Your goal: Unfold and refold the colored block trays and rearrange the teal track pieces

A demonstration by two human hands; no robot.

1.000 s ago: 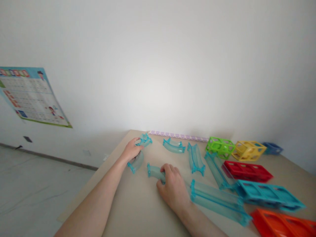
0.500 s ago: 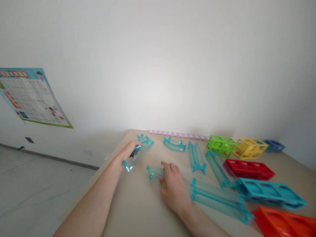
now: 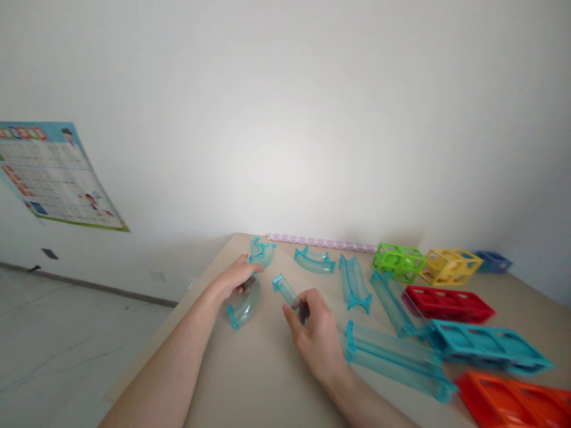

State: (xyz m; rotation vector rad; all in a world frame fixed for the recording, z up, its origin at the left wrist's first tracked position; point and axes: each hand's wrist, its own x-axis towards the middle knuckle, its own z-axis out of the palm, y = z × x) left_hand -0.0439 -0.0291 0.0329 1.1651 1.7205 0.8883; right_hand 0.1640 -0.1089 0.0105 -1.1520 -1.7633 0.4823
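Observation:
My left hand [image 3: 235, 277] rests on a curved clear-teal track piece [image 3: 244, 303] lying on the tan table [image 3: 263, 374], fingers over its far end. My right hand [image 3: 316, 331] pinches a second curved teal track piece [image 3: 286, 290] between thumb and fingers, its free end tilted up toward the far left. Another small curved teal piece [image 3: 262, 251] lies just beyond my left fingertips.
More teal tracks lie to the right: a curved one [image 3: 314, 261], two straight ones [image 3: 355, 284] [image 3: 392, 303] and a long tube [image 3: 397, 360]. Green [image 3: 398, 261], yellow [image 3: 451, 266], red [image 3: 447, 304], teal [image 3: 486, 348] and orange [image 3: 517, 403] frame blocks line the right side. A wall poster [image 3: 53, 178] hangs at left.
My right hand lifted and turned its curved piece, so the end now points up and away. My left hand set its curved piece back down on the table.

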